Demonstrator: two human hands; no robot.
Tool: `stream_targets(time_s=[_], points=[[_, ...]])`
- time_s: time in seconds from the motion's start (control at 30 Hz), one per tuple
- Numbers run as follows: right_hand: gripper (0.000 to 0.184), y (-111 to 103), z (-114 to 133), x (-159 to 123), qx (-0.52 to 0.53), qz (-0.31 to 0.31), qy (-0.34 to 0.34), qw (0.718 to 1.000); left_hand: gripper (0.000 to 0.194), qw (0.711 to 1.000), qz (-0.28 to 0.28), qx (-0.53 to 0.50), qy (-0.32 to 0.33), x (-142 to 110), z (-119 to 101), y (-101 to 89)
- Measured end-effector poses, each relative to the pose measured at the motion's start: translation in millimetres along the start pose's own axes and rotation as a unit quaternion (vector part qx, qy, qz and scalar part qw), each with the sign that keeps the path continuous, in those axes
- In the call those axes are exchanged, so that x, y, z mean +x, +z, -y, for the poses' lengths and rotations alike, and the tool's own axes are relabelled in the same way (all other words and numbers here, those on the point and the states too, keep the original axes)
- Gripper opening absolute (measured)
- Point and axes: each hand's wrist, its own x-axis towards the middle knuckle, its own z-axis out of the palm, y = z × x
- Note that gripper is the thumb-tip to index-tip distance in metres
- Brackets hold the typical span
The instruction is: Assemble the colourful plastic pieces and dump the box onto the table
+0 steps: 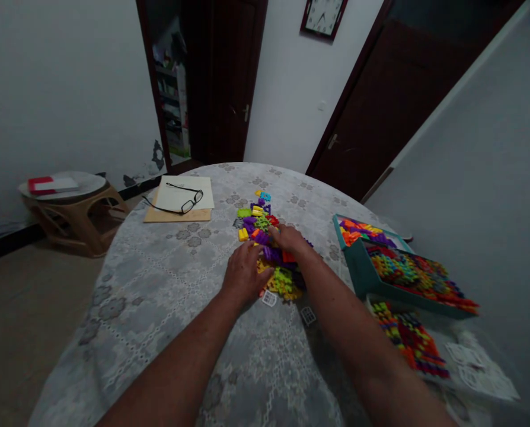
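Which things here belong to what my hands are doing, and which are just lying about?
Likely belong:
pile of coloured pieces, left hand and right hand at it
teal box of similar pieces

Apparently just lying about:
eyeglasses
pale sheet beneath them
red-and-white item on stool

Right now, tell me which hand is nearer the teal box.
Right. The right hand is over the pile of colored pieces, on the side toward the teal box; the left hand is at the pile's left side, farther from the box.
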Motion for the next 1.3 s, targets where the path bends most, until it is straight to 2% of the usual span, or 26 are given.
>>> stream_targets(time_s=[0.2, 0.37, 0.53, 0.63, 0.73, 0.87, 1.03, 1.17, 1.3], points=[[0.053, -9.0, 5.0, -59.7, 0.077, -0.037, -0.052, 0.995, 0.055, 1.0, 0.012, 0.006, -0.004, 6.8, -2.8, -1.4], [0.042, -22.6, -19.4, -116.6, 0.213, -0.085, -0.105, 0.968, 0.049, 1.0, 0.016, -0.016, 0.001, 10.4, 1.6, -0.1], [0.033, -17.0, -54.1, -180.6, 0.131, -0.113, -0.063, 0.983, 0.043, 0.999, 0.027, -0.027, 0.012, 13.8, 3.2, -1.1], [0.041, -2.4, -60.5, -207.5, 0.115, -0.099, -0.114, 0.982, 0.044, 0.999, 0.04, -0.024, 0.028, 14.2, 1.9, -3.1], [0.045, 15.2, -55.6, -215.6, 0.112, -0.115, -0.158, 0.974, 0.046, 0.998, 0.048, -0.025, 0.036, 14.3, 1.6, -4.2], [0.03, 30.5, -48.0, -206.4, 0.098, -0.156, -0.134, 0.974, 0.045, 0.998, 0.051, -0.023, 0.025, 15.0, 1.6, -6.3], [0.02, 32.7, -54.4, -198.6, 0.143, -0.186, -0.118, 0.965, 0.034, 0.998, 0.053, -0.009, 0.011, 12.3, -3.1, -16.8], [0.026, 32.4, -66.8, -197.5, 0.216, -0.217, -0.06, 0.95, 0.023, 0.999, 0.044, -0.004, -0.021, 10.4, -7.3, -23.3], [0.032, 31.8, -73.5, -194.9, 0.235, -0.251, -0.025, 0.939, 0.022, 0.999, 0.043, -0.005, -0.022, 12.3, -6.9, -22.7]])
